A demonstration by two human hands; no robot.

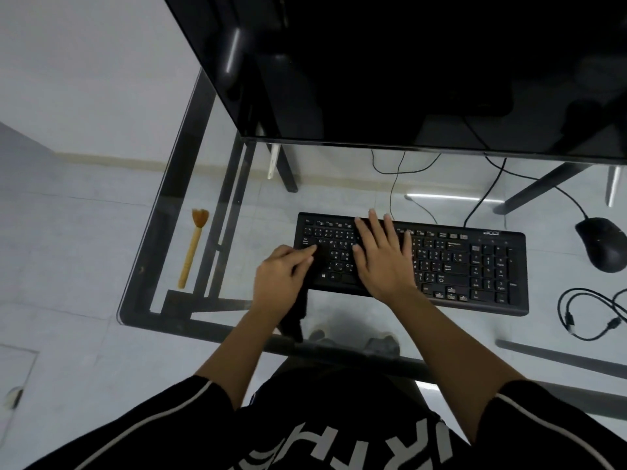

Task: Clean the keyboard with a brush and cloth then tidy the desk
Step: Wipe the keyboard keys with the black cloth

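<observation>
Two hands on the keyboard [475,266]: one working, one bracing.

Left hand [285,276] is clamped on the cloth [298,317]. The fingers curl round a wad of it, with the forefinger out along the left-end keys to push fabric into that row. The rest of the cloth hangs off the keyboard's near edge, down past the desk [203,325] rim. It's black fabric on black keys, so I can't tell how much sits under the fingertip; probably one fold.

Right hand [383,256] is flat and holds nothing. Fingers are straight and slightly apart, palm down on the left-middle key block, tips reaching the function row. Its job is to pin the board. The desk top is glass and looks slick, and I'd expect the keyboard to skate under rubbing otherwise.

The keyboard lies square to me, mid-desk, just below the monitor [407,62].

The brush [193,245] lies alone at the far left of the glass, bristles pointing away from me, well apart from the keyboard. It's parked out of the wipe path. My read is that brushing is done and the cloth pass is the step in hand.

The mouse [600,244] sits right of the keyboard, not touching it. A coiled cable [590,313] lies near the right front edge. Both are tidy-up items for later.

The cloth is at the left end, so I reckon the right half and numpad are left to wipe. The brace hand will have to shift to clear the way.
</observation>
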